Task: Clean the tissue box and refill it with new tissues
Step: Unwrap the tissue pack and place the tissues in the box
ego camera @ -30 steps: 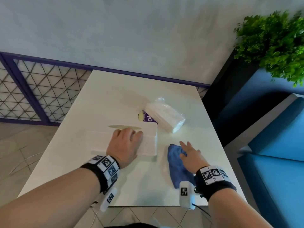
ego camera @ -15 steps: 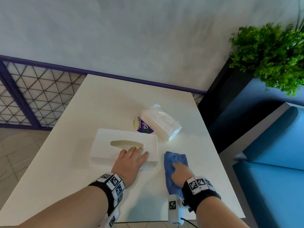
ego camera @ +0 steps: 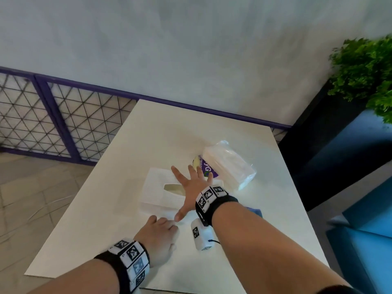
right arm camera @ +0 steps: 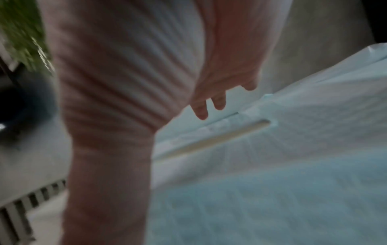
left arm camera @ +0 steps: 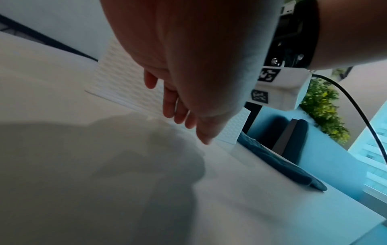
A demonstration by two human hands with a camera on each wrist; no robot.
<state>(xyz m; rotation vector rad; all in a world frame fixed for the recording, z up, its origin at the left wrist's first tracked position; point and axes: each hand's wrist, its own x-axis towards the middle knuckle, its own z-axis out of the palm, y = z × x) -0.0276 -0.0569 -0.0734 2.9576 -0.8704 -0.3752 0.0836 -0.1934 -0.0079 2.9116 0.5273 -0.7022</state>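
Right hand (ego camera: 192, 188) spread wide, empty, over the tissue box (ego camera: 156, 188), left hand (ego camera: 158, 240) relaxed, empty, just before the box on the tabletop (ego camera: 101, 209), tissue pack (ego camera: 230, 165) behind, blue cloth (left arm camera: 280, 164) right of the box.

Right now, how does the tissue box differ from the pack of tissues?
The tissue box is rigid with an oval slot on top; the pack of tissues is soft, in clear plastic wrap. The right hand is spread over the box; the pack lies uncovered. Both are white and lie on the table.

A green plant (ego camera: 367, 75) stands right of the white table (ego camera: 106, 209), behind which runs purple-framed mesh fencing (ego camera: 53, 115).
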